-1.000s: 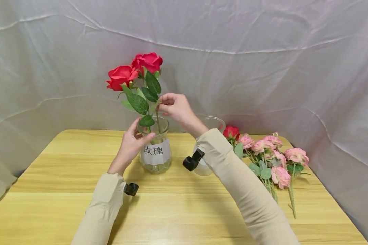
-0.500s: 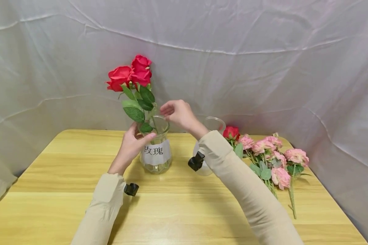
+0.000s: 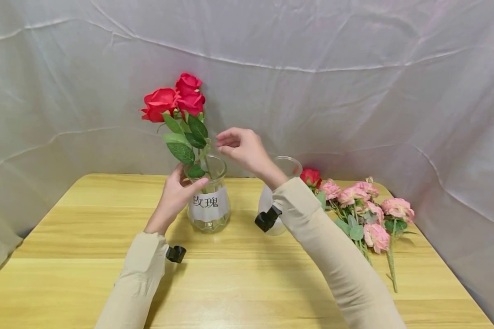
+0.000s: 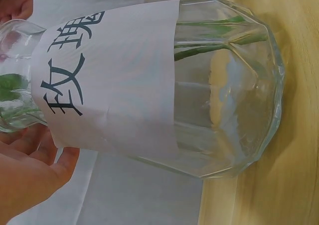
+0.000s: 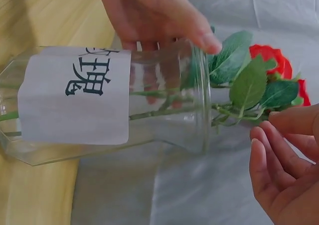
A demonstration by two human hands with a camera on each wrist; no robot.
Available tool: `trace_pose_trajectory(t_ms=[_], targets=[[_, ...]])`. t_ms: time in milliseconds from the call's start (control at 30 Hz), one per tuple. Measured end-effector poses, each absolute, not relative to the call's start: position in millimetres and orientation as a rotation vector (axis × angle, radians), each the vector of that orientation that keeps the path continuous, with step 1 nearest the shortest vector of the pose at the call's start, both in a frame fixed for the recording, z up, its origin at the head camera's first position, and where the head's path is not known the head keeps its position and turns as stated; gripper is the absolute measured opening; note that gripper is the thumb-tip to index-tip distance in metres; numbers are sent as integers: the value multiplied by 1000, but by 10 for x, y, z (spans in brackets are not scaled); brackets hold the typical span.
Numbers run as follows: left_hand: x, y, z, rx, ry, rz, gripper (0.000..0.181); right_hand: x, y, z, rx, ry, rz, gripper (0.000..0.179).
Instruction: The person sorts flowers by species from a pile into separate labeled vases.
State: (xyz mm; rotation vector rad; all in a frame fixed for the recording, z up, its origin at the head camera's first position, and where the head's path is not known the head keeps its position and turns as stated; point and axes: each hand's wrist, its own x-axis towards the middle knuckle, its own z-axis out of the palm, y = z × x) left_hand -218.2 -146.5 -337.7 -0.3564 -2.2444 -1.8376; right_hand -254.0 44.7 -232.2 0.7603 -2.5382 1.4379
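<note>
A glass vase with a white paper label bearing black Chinese characters stands upright on the table. My left hand holds it at the neck, thumb at the front, the other fingers passing behind the glass. Red roses with green leaves lean to the left out of its mouth. In the left wrist view, green stems show through the lower glass. Just right of the stems, above the rim, my right hand hovers with loosely bent fingers and nothing between them. In the right wrist view its fingertips are close to the leaves.
A second clear vase stands to the right, partly hidden behind the right forearm. Beyond it another red rose and several pink flowers lie on the wooden table. A pale cloth hangs behind the table.
My right hand has let go of a rose stem and drawn slightly right. That rose has tipped left against the others. The left hand stays on the vase.
</note>
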Motion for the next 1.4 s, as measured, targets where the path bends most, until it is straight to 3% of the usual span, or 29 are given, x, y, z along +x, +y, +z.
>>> trace_pose_trajectory(t_ms=[300, 700, 1033, 1400], targets=[[-2170, -1460, -3381, -364, -2227, -1857, 70, -2243, 595, -2429, 766, -2226, 1690, 30], [-2210, -1397, -3403, -397, -2192, -1883, 67, -1678, 818, -2882, 973, -2132, 1385, 27], [-2181, -1433, -3398, -367, -2209, -1870, 71, -1601, 1131, -3002, 891, -1901, 1575, 28], [-2150, -1445, -3366, -359, -2222, -1842, 72, -1608, 1561, -2891, 795, -1800, 1634, 19]])
